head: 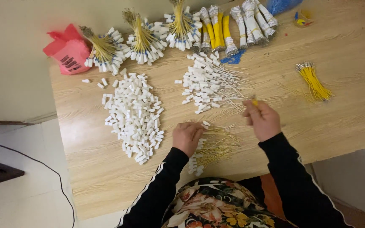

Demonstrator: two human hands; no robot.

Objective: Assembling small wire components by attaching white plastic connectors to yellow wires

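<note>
The left hand (186, 137) rests knuckles-up on the near heap of thin yellow wires fitted with small white plastic connectors (210, 150), its grip curled down on that heap. Whether it pinches a single piece cannot be told. The heap's wires run roughly from 8 o'clock to 2 o'clock, connector ends toward the person.

The right hand (262, 119) sits at 3 o'clock of the left, raised slightly, its grip clenched on a short yellow wire end (254, 101) showing above the fingertips. The left hand is the nearer one to the heap; the right stands just beside its far edge.

At 10 o'clock lies a broad pile of loose white plastic connector housings (135, 114). At 12 o'clock lies a spread of white connectors on pale thin leads (210, 82). At 2 o'clock, well apart, lies a loose bundle of bare yellow wires (314, 80).

Along the far edge of the light wood-grain bench (98, 169) stand tied yellow wire bundles with white connectors (142, 40), beside a red plastic bag (69, 51) at 10 o'clock. A pale tiled floor (22, 198) carries a black cable (43, 169) at 9 o'clock.
</note>
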